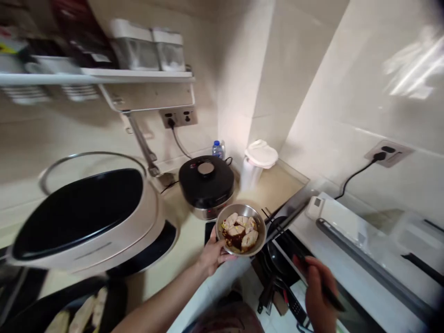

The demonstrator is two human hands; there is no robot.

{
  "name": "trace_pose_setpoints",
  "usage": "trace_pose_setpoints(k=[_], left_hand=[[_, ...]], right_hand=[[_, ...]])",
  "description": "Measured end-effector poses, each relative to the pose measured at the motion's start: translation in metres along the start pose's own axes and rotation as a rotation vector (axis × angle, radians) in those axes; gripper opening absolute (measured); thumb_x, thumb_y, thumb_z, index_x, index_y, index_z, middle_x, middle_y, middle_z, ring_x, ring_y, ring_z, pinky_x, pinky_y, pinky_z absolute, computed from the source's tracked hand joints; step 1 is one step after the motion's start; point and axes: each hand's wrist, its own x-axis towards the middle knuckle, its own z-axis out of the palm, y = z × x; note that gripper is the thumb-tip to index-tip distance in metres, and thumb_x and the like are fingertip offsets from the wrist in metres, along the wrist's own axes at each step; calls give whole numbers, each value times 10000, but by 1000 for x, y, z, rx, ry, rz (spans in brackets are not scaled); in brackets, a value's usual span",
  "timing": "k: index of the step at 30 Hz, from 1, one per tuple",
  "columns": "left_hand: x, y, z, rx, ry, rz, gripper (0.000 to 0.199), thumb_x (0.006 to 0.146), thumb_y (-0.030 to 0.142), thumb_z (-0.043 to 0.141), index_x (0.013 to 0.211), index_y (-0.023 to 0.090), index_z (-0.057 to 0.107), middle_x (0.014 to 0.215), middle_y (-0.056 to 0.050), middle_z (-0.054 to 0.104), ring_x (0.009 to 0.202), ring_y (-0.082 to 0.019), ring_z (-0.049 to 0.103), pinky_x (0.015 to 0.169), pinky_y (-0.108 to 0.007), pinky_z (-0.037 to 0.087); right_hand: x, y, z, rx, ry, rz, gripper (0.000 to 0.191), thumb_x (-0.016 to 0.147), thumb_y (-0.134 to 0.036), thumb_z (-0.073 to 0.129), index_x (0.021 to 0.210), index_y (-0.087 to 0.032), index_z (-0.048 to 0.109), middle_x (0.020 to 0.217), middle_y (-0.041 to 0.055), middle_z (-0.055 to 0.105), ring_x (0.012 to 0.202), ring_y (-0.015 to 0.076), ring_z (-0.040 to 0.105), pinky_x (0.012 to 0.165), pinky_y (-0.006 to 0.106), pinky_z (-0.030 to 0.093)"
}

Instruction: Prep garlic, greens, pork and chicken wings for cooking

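Note:
My left hand (213, 254) grips the rim of a round metal bowl (260, 233), thumb over the edge and fingers beneath. Pale chunks of food (236, 231) sit in dark brown sauce inside it, with small yellow bits on top. At the lower right my right hand (317, 286) is closed around a pair of dark chopsticks (286, 233). Their tips point up and left, just right of the bowl and apart from the food. Motion slightly blurs the right hand.
A large cooker with a raised lid (83, 212) stands left, above a black pan (114, 300) holding pale food pieces. Behind the bowl are a black-lidded electric cooker (206, 185) and a white lidded container (251, 173). Utensils (277, 296) lie low between counters. A white shelf (138, 74) runs overhead.

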Motion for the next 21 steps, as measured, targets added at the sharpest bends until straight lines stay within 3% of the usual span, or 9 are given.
trace_pose_setpoints(k=[4, 7, 11, 13, 16, 18, 21], left_hand=[[88, -29, 71, -19, 10, 2, 892, 736, 44, 528, 1474, 305, 101, 1215, -129, 616, 657, -192, 698, 484, -279, 588], [128, -40, 102, -28, 18, 31, 864, 767, 76, 547, 1476, 293, 102, 1184, -138, 624, 615, -178, 687, 456, -246, 555], [156, -42, 120, -55, -1, 44, 828, 819, 142, 566, 1482, 306, 98, 1122, -117, 645, 605, -153, 671, 501, -245, 550], [161, -43, 124, -68, -6, 37, 834, 849, 204, 581, 1492, 313, 62, 1111, -109, 647, 613, -140, 665, 540, -248, 552], [154, -51, 118, -80, 16, 26, 907, 851, 306, 625, 1509, 295, 1, 1093, -107, 650, 638, -136, 660, 627, -282, 564], [138, -60, 101, -1, 0, 66, 955, 802, 346, 685, 1521, 259, 61, 1106, -122, 642, 650, -138, 651, 680, -312, 564], [92, -81, 52, 236, -61, 174, 851, 687, 399, 766, 1435, 219, 403, 1173, -156, 624, 653, -159, 640, 721, -367, 560]], right_hand=[[44, 34, 33, -194, -224, -457, 219, 892, -231, 510, 1061, -223, 649, 1089, 109, 602, 1011, 241, 610, 849, 397, 534], [80, 69, 68, -279, -351, -533, 294, 911, -187, 436, 1133, -212, 628, 1162, 123, 554, 1088, 250, 579, 904, 416, 518], [114, 108, 104, -449, -471, -481, 303, 923, -221, 407, 1112, -140, 630, 1211, 174, 515, 1152, 300, 540, 951, 452, 484], [123, 116, 112, -530, -563, -465, 327, 880, -283, 525, 1156, -127, 606, 1249, 192, 492, 1189, 326, 514, 978, 449, 466], [130, 120, 111, -622, -736, -519, 683, 680, -391, 762, 1268, -133, 530, 1328, 207, 444, 1265, 390, 429, 1039, 496, 397], [136, 123, 106, -680, -817, -570, 846, 591, -430, 807, 1310, -115, 492, 1346, 231, 426, 1272, 433, 400, 1055, 543, 348], [151, 133, 100, -730, -859, -640, 848, 614, -374, 747, 1358, -104, 446, 1330, 243, 426, 1263, 452, 400, 1038, 570, 342]])
